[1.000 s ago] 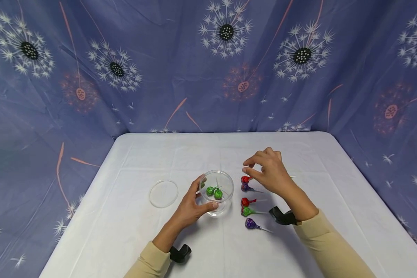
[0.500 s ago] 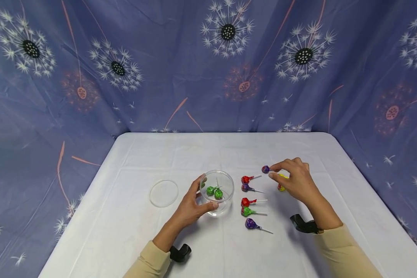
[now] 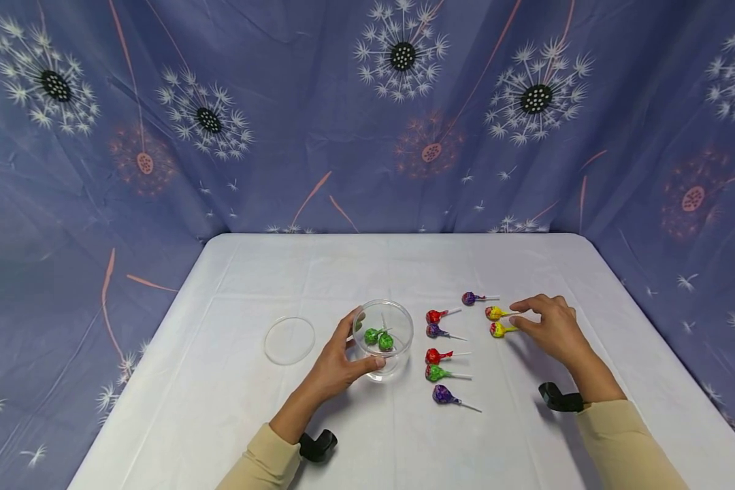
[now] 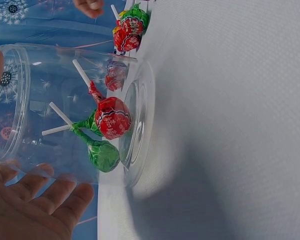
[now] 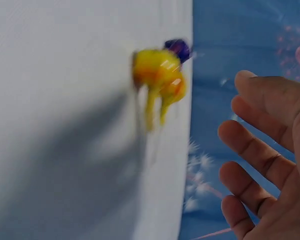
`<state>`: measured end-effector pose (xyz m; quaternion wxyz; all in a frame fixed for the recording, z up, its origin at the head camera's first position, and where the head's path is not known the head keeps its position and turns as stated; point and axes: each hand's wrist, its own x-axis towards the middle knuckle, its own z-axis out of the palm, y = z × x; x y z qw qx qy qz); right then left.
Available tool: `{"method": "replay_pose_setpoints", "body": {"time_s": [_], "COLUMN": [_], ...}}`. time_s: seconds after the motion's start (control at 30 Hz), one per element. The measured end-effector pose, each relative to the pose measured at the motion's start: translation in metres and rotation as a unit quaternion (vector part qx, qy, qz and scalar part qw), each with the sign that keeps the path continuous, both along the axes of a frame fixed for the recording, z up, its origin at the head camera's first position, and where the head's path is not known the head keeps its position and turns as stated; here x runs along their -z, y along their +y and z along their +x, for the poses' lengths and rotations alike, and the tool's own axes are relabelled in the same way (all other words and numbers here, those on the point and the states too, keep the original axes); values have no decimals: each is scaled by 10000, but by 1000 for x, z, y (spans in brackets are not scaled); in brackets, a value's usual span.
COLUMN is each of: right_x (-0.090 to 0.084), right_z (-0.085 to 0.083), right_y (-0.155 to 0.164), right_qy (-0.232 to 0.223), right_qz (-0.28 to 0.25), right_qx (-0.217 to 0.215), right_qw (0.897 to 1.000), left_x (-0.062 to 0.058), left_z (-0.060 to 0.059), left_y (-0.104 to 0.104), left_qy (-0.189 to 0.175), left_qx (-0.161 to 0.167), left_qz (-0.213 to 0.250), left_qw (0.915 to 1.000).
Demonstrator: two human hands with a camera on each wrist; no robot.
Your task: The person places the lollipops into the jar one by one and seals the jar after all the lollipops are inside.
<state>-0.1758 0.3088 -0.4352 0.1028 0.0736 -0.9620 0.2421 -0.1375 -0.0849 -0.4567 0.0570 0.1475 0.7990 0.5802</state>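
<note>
A clear plastic jar (image 3: 382,338) is steadied near the middle of the tabletop (image 3: 251,408) by the left hand (image 3: 337,364), whose fingers are curled round its wall. Green lollipops (image 3: 378,337) lie inside it; through the left wrist view a red one also seems to show there, though it may be seen through the wall. The round lid (image 3: 289,341) lies flat to the jar's left, apart from it.

The right hand (image 3: 548,330) is lowered toward the right side of the tabletop with fingers relaxed and spread, nothing clamped between them; its fingertips (image 3: 517,320) are just beside the sticks of two yellow lollipops (image 3: 496,321). In the right wrist view those sweets are blurred.

The step in hand is judged to be the reach for a further sweet to go into the jar. A pinch on a thin stick would be called for next, then a lift over the rim.

The heads are small, round and wrapped in glossy crinkled foil on thin white sticks. Further lollipops, red (image 3: 433,316), purple (image 3: 442,394) and green (image 3: 433,372), lie in a loose column between jar and hand. The cloth is white, matt and creased.
</note>
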Motion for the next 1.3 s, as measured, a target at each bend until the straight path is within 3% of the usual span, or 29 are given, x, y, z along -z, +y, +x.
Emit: {"method": "replay_pose_setpoints", "body": {"time_s": [0.6,0.83,1.3], "right_x": [37,46,53], "right_z": [-12,-12,-14], "right_y": [28,33,36], "right_qy": [-1078,-1054,-852], "right_qz": [176,97,-105], "right_qx": [362,363,357], "right_qw": [9934,9937,9957], "left_x": [-2,-1,-4], "left_z": [0,1,1], "left_y": [2,2,1], "left_qy": [-60,-107,-72], "left_qx": [-15,-39,-30], "left_qz": [-67,46,-158], "left_qw": [10000,9999,9998]}}
